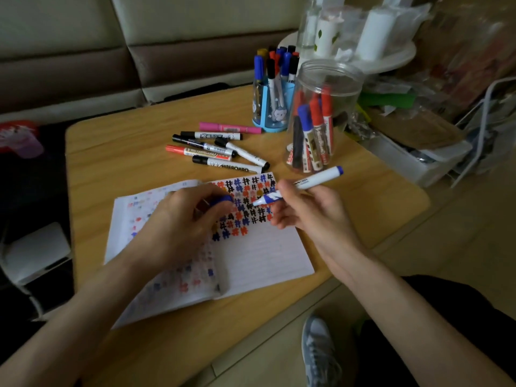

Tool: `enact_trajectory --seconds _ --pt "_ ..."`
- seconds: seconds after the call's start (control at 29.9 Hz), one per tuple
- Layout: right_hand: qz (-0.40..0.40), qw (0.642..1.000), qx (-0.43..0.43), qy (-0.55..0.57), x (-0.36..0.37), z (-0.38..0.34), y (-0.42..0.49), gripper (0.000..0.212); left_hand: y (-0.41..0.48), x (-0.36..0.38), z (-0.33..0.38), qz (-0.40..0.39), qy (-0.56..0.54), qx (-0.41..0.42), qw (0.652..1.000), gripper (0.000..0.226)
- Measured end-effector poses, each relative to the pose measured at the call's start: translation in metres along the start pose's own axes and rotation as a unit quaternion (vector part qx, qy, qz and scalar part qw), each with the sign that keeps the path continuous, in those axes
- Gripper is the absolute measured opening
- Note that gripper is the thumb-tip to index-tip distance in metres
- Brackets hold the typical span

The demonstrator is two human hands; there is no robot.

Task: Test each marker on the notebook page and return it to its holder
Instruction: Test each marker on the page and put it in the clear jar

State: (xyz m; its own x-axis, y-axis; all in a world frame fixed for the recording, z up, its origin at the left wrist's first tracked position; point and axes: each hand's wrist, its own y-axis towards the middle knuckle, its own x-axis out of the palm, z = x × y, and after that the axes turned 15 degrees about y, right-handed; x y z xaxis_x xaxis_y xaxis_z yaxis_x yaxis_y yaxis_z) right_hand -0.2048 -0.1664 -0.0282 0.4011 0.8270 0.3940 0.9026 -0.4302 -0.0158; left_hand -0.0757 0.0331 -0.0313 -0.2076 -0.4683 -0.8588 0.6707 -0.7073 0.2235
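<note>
Right hand (304, 208) holds an uncapped blue marker (300, 188), tip over the notebook page (259, 255) of coloured hash marks. Left hand (184, 219) grips the blue cap (222, 201). Loose markers (217, 152) lie on the counter (117, 152) beside a blue holder (269, 113) and a clear jar (321, 118), both holding markers.

The desk (111, 163) under me is pale wood with a visible grain and a smooth, faintly shiny finish. The notebook (265, 255) is matt white ruled paper, and the ink marks on it look flat and dull. The marker (315, 181) in my right hand (310, 210) has a smooth, slightly glossy white plastic barrel. The cap (222, 201) in my left hand (178, 219) is blue plastic. The jar (329, 79) is clear, glossy plastic, and the pen holder (268, 115) is translucent blue plastic. The sofa (69, 68) behind looks like smooth leather.
</note>
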Motion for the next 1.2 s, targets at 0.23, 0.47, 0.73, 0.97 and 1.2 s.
enact_trajectory --seconds 0.23,0.47,0.73,0.97,1.2 --pt "-0.007 0.997 -0.031 -0.075 0.003 0.02 0.006 0.008 -0.001 -0.002 0.002 0.018 0.022 -0.007 1.0 0.035" --pt "-0.005 0.991 -0.07 -0.117 0.002 0.037 0.004 0.015 -0.001 0.001 0.004 0.002 0.056 0.005 0.998 0.028" --pt "-0.014 0.981 -0.103 -0.163 0.001 0.039 0.002 0.015 0.002 0.0 0.002 -0.005 0.068 0.004 0.998 0.029" --pt "-0.024 0.977 -0.109 -0.179 0.003 0.038 0.003 0.014 0.001 -0.002 0.004 -0.009 0.06 0.005 0.998 0.031" --pt "-0.033 0.967 -0.123 -0.219 0.002 0.042 0.003 0.009 0.0 -0.004 0.005 -0.007 0.061 0.01 0.998 0.032"
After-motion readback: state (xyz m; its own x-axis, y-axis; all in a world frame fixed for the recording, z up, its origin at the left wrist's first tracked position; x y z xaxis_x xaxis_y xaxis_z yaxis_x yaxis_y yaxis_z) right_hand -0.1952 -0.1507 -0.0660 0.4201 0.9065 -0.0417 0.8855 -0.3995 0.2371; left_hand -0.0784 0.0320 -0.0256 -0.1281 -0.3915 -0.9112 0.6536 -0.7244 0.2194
